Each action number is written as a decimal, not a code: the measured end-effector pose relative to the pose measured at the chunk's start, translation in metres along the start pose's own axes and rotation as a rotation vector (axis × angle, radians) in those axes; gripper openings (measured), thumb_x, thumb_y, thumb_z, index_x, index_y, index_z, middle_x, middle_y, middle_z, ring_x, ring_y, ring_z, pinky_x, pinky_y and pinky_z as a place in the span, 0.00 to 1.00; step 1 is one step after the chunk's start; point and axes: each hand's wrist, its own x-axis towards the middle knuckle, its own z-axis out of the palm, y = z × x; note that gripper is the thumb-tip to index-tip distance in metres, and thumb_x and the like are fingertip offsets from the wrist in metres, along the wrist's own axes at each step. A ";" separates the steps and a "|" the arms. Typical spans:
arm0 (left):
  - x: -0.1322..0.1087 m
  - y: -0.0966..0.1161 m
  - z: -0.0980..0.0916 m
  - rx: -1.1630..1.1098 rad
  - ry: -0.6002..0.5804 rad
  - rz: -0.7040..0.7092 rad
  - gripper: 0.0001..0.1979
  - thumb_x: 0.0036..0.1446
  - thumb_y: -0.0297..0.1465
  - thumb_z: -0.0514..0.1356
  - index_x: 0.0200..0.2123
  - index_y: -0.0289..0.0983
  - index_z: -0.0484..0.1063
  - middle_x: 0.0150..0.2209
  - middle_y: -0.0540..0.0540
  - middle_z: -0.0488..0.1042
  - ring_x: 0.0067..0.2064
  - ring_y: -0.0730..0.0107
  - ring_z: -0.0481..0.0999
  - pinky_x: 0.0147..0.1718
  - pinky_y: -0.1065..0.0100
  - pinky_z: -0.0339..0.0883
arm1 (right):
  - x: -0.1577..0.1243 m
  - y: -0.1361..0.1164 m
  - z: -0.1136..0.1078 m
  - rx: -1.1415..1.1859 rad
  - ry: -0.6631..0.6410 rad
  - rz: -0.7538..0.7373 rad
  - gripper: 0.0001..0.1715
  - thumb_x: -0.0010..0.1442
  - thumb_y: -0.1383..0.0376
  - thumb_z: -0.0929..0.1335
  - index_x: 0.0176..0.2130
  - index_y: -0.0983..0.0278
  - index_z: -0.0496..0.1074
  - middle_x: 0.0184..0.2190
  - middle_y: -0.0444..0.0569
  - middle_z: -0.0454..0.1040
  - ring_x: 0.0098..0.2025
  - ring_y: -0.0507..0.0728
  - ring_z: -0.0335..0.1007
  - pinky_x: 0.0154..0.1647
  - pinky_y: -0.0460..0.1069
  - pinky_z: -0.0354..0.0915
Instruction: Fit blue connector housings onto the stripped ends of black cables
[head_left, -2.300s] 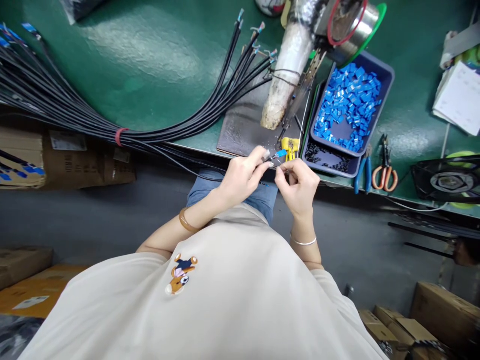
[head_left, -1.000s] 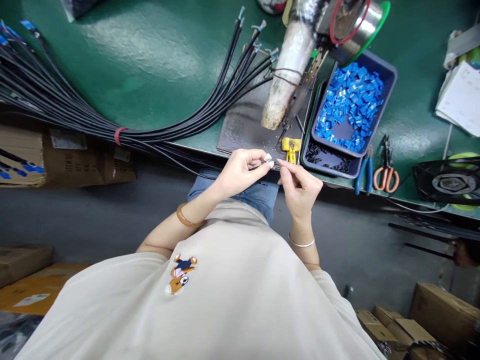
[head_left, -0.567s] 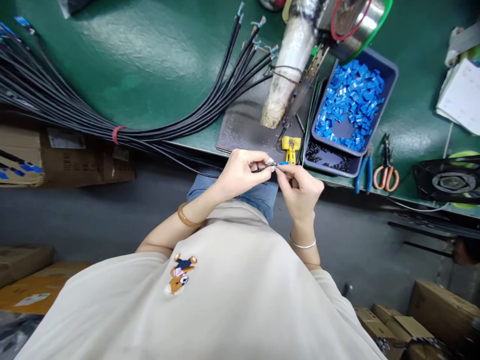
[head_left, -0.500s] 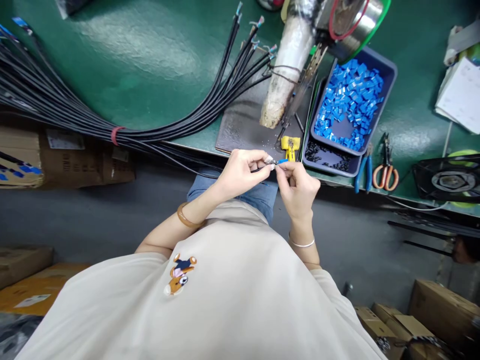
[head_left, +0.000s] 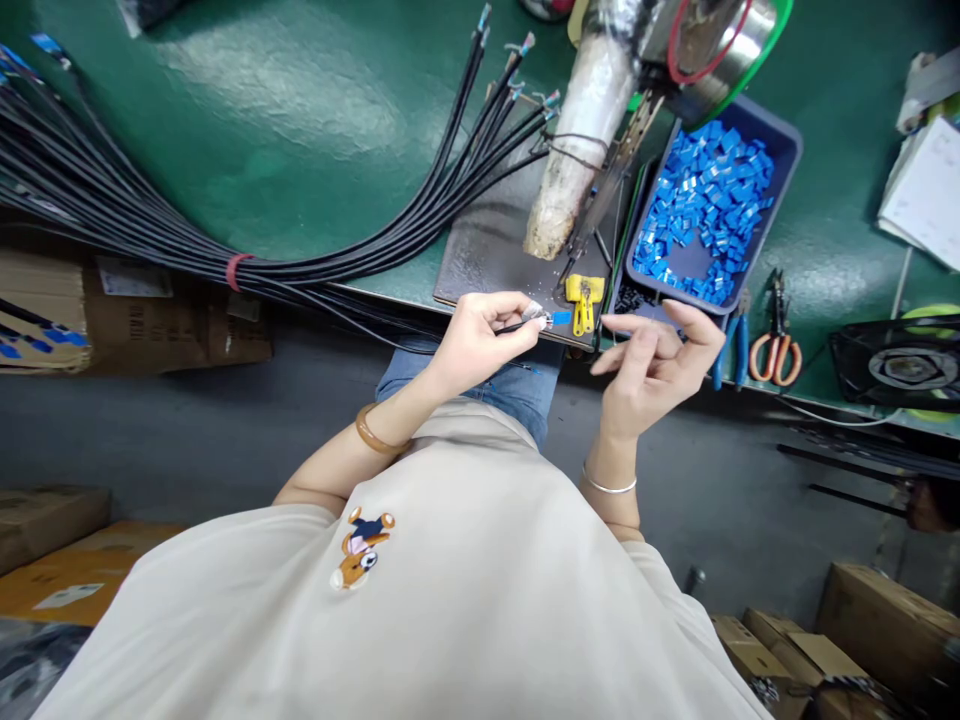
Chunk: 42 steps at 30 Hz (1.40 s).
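Between the thumb and fingers of my left hand (head_left: 491, 340) is the end of a black cable (head_left: 511, 327). A blue connector (head_left: 560, 318) sits at its tip, pointing right. My right hand (head_left: 654, 375) is off the cable, fingers spread, with nothing visible in it. It hovers over the front of the dark tray of small black parts (head_left: 628, 298), hiding most of it. Just above that tray stands a grey-blue bin (head_left: 789, 150) of blue connector pieces (head_left: 709, 190). A yellow hand tool (head_left: 584, 300) lies right beyond the held connector.
A bundle of black cables (head_left: 337, 262), tied with a red band (head_left: 237, 271), crosses the green table (head_left: 285, 110). A white-wrapped arm (head_left: 574, 150) hangs over a dark board (head_left: 480, 250). Blue-handled pliers (head_left: 741, 350), orange-handled pliers (head_left: 776, 355) and a black fan (head_left: 900, 365) lie on the right.
My right hand has let go of the cable end and moved right, its fingers opening over the dark tray. My left hand keeps its hold in nearly the same place.
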 end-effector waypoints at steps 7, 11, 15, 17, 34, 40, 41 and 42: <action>0.008 -0.006 0.000 -0.056 -0.001 -0.027 0.09 0.54 0.34 0.63 0.26 0.35 0.71 0.21 0.53 0.61 0.23 0.81 0.57 0.23 0.74 0.52 | -0.004 0.014 0.011 -0.208 -0.290 -0.228 0.02 0.63 0.66 0.67 0.36 0.61 0.70 0.46 0.50 0.79 0.45 0.56 0.79 0.44 0.53 0.77; 0.014 -0.007 -0.001 -0.033 0.031 -0.036 0.12 0.54 0.36 0.64 0.24 0.35 0.70 0.18 0.54 0.56 0.22 0.81 0.51 0.21 0.72 0.46 | -0.003 0.017 0.018 -0.212 -0.296 -0.253 0.04 0.63 0.67 0.65 0.33 0.61 0.66 0.49 0.53 0.78 0.43 0.56 0.80 0.45 0.55 0.78; 0.020 -0.005 -0.001 -0.039 0.032 -0.026 0.11 0.55 0.36 0.64 0.26 0.35 0.72 0.19 0.54 0.55 0.22 0.81 0.51 0.21 0.71 0.45 | 0.000 0.017 0.019 -0.178 -0.305 -0.253 0.04 0.62 0.68 0.65 0.34 0.62 0.66 0.50 0.53 0.77 0.45 0.56 0.79 0.46 0.56 0.79; 0.022 -0.004 -0.001 -0.045 0.028 -0.028 0.10 0.55 0.35 0.64 0.26 0.35 0.73 0.19 0.53 0.55 0.22 0.81 0.52 0.21 0.71 0.47 | 0.002 0.017 0.019 -0.163 -0.308 -0.242 0.04 0.62 0.69 0.65 0.34 0.62 0.66 0.50 0.53 0.77 0.47 0.56 0.79 0.47 0.56 0.79; 0.026 0.003 -0.002 -0.064 0.009 -0.024 0.10 0.55 0.33 0.62 0.24 0.34 0.70 0.21 0.52 0.61 0.22 0.82 0.56 0.21 0.74 0.50 | 0.010 0.010 0.015 -0.184 -0.339 -0.290 0.04 0.61 0.69 0.66 0.34 0.60 0.68 0.51 0.49 0.77 0.50 0.58 0.77 0.49 0.57 0.79; 0.024 0.000 -0.004 -0.070 -0.010 -0.062 0.10 0.54 0.33 0.62 0.24 0.34 0.70 0.21 0.52 0.63 0.23 0.81 0.56 0.22 0.74 0.52 | 0.007 0.012 0.014 -0.173 -0.350 -0.299 0.04 0.61 0.70 0.66 0.34 0.60 0.68 0.50 0.50 0.77 0.48 0.57 0.78 0.47 0.55 0.79; 0.024 0.000 -0.003 -0.066 -0.010 -0.064 0.10 0.54 0.33 0.62 0.24 0.34 0.70 0.21 0.52 0.63 0.23 0.81 0.56 0.22 0.74 0.51 | 0.007 0.012 0.014 -0.184 -0.347 -0.295 0.04 0.61 0.70 0.66 0.35 0.60 0.68 0.50 0.49 0.78 0.48 0.57 0.78 0.47 0.55 0.79; 0.024 0.000 -0.003 -0.063 -0.010 -0.063 0.10 0.55 0.33 0.62 0.24 0.34 0.70 0.21 0.52 0.63 0.23 0.81 0.56 0.22 0.74 0.51 | 0.007 0.013 0.014 -0.195 -0.344 -0.293 0.04 0.61 0.69 0.66 0.34 0.60 0.68 0.50 0.49 0.78 0.47 0.56 0.79 0.47 0.55 0.79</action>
